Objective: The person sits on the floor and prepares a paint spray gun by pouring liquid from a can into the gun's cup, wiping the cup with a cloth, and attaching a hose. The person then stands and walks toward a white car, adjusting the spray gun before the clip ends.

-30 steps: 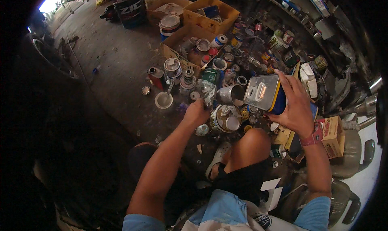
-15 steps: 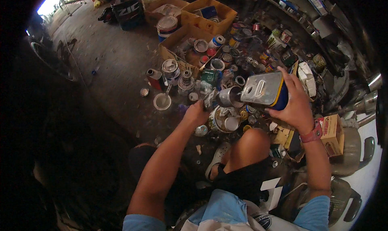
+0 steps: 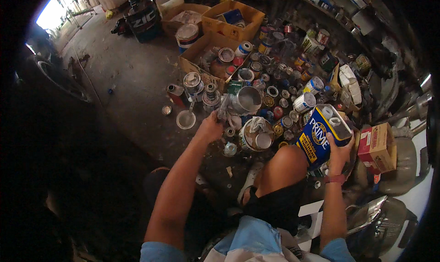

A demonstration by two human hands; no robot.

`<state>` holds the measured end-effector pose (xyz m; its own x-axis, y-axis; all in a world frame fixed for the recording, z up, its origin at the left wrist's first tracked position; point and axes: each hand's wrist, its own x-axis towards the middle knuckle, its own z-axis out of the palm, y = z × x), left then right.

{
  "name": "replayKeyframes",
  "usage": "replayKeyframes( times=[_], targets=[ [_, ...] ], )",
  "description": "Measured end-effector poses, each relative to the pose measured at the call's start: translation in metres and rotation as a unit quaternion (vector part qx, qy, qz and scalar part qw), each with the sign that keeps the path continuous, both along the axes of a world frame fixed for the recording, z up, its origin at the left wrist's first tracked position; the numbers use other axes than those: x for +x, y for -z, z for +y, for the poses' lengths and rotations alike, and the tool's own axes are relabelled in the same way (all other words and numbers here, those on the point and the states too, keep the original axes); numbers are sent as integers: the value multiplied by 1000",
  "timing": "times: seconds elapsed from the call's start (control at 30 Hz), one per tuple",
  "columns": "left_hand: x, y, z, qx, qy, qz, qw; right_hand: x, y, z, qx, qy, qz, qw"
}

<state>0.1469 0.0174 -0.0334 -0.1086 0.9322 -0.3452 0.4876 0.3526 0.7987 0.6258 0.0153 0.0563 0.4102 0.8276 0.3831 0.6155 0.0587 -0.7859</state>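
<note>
The blue rectangular tin (image 3: pixel 313 143), yellow-edged with a metal top, tilts right of the round tub (image 3: pixel 244 137), gripped along its side by the part-open right hand (image 3: pixel 339 155). Left of the tub, the left hand (image 3: pixel 210 128) curls tightly around a grey handle (image 3: pixel 223 108) beside a silvery open cup (image 3: pixel 248 99). The tub contains crumpled cloth (image 3: pixel 259 124) and a pale disc (image 3: pixel 263 140).

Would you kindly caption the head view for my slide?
A left hand holds a metal cup, a right hand a blue can, amid tins.
</note>
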Motion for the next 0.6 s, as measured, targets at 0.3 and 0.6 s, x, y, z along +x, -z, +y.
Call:
replayKeyframes(
  times=[0.3,0.6],
  targets=[
    [-10,25,1,18,25,40,999,53,108,-24,-29,103,105,989],
    [-27,45,8,76,32,76,994,68,187,-31,-45,147,150,977]
  ],
)
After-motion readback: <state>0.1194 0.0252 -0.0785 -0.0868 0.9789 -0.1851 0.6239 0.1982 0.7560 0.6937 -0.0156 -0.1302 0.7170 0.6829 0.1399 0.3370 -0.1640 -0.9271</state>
